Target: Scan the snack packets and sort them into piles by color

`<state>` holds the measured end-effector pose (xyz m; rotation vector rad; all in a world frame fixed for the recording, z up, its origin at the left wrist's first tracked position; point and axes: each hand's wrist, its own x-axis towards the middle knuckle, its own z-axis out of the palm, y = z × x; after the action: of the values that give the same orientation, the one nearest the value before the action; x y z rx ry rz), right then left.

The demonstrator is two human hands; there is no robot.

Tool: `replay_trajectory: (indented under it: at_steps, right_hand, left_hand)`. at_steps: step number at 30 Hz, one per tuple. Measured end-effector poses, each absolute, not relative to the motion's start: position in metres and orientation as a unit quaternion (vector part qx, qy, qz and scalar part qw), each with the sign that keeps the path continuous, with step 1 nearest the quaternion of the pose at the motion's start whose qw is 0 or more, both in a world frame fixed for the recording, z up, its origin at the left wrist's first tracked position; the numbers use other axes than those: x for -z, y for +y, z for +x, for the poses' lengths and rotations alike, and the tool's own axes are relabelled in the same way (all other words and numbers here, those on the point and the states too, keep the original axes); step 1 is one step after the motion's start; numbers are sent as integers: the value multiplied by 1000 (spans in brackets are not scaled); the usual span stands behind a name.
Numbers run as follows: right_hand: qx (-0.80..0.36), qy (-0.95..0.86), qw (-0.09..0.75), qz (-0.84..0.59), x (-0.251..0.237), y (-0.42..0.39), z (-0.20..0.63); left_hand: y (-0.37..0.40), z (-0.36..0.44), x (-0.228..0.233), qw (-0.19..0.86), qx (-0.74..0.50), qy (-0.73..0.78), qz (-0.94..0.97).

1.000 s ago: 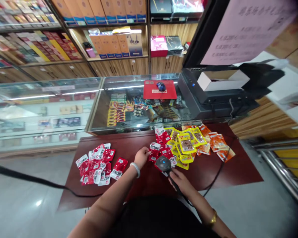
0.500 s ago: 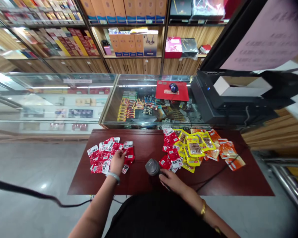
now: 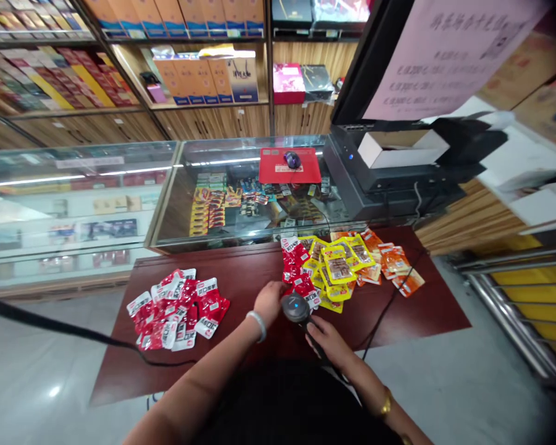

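- A handheld scanner (image 3: 296,307) is gripped in the right hand (image 3: 327,340), fingers wrapped about its handle, head tilted away from the body.
- The left hand (image 3: 269,301) is reached toward a red packet (image 3: 301,285), just beyond its fingertips (whether it is pinched cannot be told).
- The packet lies at the near edge of the mixed pile (image 3: 340,269); the left hand is nearer.
- It is a glossy red packet with a white label.

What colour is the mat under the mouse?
Red; the mat under the mouse shows in the head view.
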<state>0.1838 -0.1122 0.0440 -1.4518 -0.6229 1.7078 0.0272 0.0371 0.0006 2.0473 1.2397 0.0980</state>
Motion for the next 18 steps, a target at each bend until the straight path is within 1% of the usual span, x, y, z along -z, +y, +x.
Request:
replay_trajectory:
  at_steps: [3,5,10,15,18]
  right_hand:
    - [-653,-210,418,-595,-37,-124,202]
    - [-637,-182,434,-610,-32,-132,213]
    - [-619,-149,455,-623,-28,-144,225]
    - [-621,-147,457,-620,-31,-145,225]
    - [-616,-154,456,-623,-32,-141,224]
  left_hand:
    - [27,70,-1,320,41,491,809]
    - [23,88,0,278,70,506,814]
    - [18,106,10,229,45,487,842]
    - [17,104,19,263,6,447,855]
    - [20,94,23,316,-6,490,812]
